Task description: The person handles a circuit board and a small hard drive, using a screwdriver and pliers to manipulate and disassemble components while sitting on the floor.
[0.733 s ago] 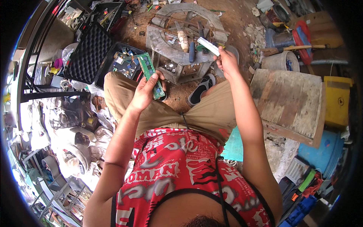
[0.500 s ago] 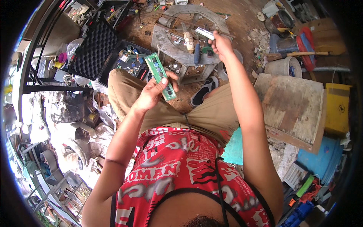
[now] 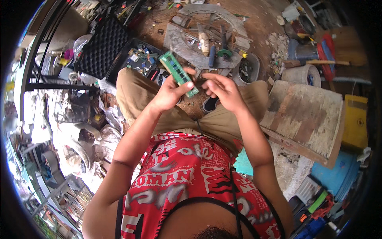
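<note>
My left hand (image 3: pixel 175 89) holds a green memory module (image 3: pixel 176 71), a long circuit board with a row of dark chips, gripped near its lower end with the thumb on top. The module slants up and to the left, above my lap. Close to its lower right end is my right hand (image 3: pixel 223 91), open, fingers apart and curved toward the module, with nothing visible in it. I cannot tell whether its fingertips touch the board.
Ahead stands a worn grey stool frame (image 3: pixel 179 38) carrying a blue-handled tool (image 3: pixel 212 56) and a wrapped tool (image 3: pixel 203 42). A bucket (image 3: pixel 248 67) is beside it. Left lies a foam-lined black case (image 3: pixel 101 49) with small parts; right, a stained wooden board (image 3: pixel 302 117).
My right hand has come back from over the stool to beside the memory module. The pale flat piece it held is no longer in it. My left hand has shifted slightly right with the module.
</note>
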The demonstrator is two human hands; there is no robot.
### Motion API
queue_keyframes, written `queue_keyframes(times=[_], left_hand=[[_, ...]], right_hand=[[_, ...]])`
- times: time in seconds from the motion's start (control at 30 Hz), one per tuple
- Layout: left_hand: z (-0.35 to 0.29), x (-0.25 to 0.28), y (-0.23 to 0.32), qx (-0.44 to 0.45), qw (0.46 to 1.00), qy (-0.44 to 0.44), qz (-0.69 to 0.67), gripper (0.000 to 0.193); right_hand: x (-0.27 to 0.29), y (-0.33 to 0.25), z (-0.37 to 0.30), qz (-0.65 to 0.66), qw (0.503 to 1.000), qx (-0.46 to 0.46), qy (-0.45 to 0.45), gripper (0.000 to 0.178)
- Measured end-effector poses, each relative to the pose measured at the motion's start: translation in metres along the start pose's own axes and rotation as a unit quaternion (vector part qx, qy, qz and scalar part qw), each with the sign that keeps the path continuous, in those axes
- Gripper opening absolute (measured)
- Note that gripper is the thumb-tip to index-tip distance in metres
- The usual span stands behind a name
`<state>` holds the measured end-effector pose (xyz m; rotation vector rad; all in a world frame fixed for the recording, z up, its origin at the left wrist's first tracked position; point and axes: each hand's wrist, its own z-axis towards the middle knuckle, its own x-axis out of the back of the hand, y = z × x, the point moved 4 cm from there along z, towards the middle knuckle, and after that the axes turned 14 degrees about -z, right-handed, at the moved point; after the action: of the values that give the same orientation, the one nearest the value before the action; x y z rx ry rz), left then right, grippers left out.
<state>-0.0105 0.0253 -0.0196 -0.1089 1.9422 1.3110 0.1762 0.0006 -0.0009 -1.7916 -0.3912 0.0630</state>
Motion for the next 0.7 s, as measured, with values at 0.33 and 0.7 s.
queue_keyframes(times=[0.33, 0.7], left_hand=[[-0.007, 0.244, 0.172, -0.207, 0.897, 0.308, 0.241, 0.032], [-0.027, 0.552, -0.119, 0.188, 0.777, 0.533, 0.279, 0.045]], right_hand=[[0.121, 0.038, -0.032, -0.086, 0.966, -0.106, 0.221, 0.044], [0.131, 0.07, 0.029, -0.152, 0.928, -0.227, 0.253, 0.042]])
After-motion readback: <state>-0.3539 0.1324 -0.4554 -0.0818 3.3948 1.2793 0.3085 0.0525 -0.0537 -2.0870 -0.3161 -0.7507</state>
